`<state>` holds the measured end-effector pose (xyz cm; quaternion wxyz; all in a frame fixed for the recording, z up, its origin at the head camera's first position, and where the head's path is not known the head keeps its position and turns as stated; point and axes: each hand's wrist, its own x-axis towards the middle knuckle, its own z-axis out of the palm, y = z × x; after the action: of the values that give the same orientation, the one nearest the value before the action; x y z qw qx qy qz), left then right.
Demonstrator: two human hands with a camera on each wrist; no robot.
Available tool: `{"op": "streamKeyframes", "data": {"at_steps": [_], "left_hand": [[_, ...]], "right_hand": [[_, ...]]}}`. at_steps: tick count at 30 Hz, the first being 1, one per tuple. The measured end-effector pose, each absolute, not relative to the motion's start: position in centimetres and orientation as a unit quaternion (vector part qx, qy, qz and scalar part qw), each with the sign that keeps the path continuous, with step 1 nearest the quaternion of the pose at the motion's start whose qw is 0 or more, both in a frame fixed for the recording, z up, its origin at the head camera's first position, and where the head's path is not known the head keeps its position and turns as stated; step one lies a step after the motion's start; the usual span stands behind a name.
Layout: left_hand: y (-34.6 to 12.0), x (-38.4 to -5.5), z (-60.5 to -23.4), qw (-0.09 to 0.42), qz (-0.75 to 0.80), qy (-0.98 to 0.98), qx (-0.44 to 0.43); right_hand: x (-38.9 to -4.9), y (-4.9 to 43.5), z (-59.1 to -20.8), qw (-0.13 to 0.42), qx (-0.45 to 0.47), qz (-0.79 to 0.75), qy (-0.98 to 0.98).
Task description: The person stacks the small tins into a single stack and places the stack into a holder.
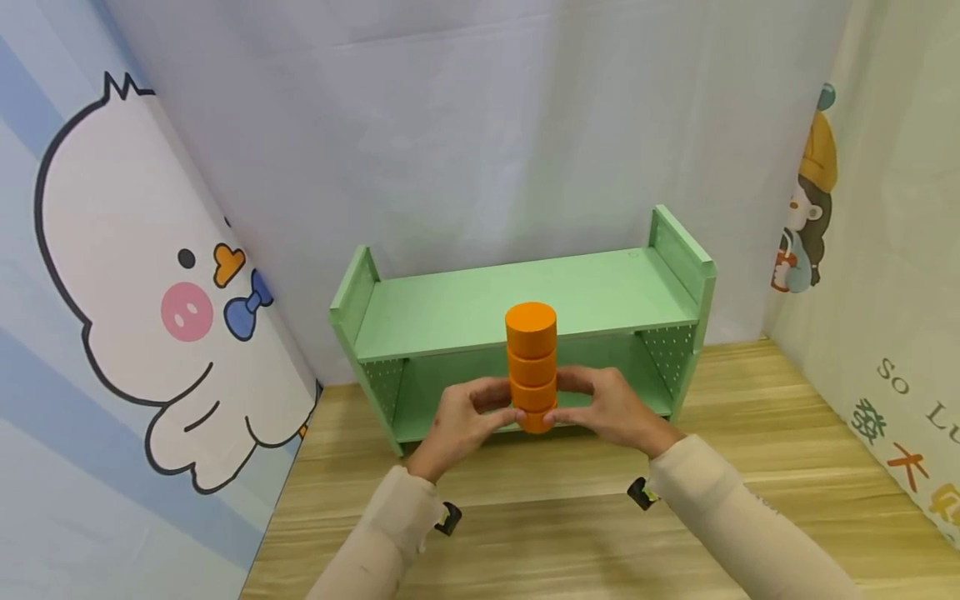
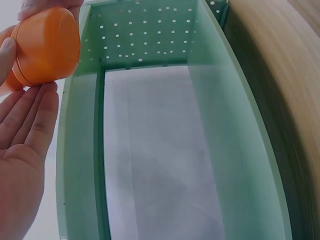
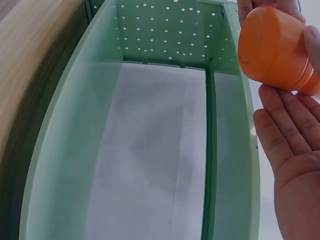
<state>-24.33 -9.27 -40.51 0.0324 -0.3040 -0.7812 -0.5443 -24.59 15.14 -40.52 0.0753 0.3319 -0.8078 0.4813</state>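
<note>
Both hands hold an upright stack of orange cylinders (image 1: 532,367) from its two sides, low on the stack, in front of the green two-tier shelf. The left hand (image 1: 468,421) has its thumb at the front of the lowest piece and its fingers along the left side. Opposite it, the right hand (image 1: 611,407) has its thumb at the front and its fingers on the right side. In the left wrist view the end piece (image 2: 52,45) looks smooth, with a rounded edge. The right wrist view shows the same orange end piece (image 3: 270,47) against the fingers.
The green shelf (image 1: 450,308) stands on a wood-grain table (image 1: 525,542), against a pale curtain (image 1: 450,125). Its side panels rise above the top board. Printed cloths with a cartoon chick (image 1: 127,250) and a cartoon figure (image 1: 806,217) hang at left and right.
</note>
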Motion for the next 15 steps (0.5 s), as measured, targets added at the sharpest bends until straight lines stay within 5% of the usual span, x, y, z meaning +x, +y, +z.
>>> {"op": "streamKeyframes", "data": {"at_steps": [15], "left_hand": [[-9.2,-25.3,-39.2,0.042,-0.542,-0.777,-0.317]], "right_hand": [[-25.6,15.2,-39.1,0.082,0.34,0.47,-0.81]]}}
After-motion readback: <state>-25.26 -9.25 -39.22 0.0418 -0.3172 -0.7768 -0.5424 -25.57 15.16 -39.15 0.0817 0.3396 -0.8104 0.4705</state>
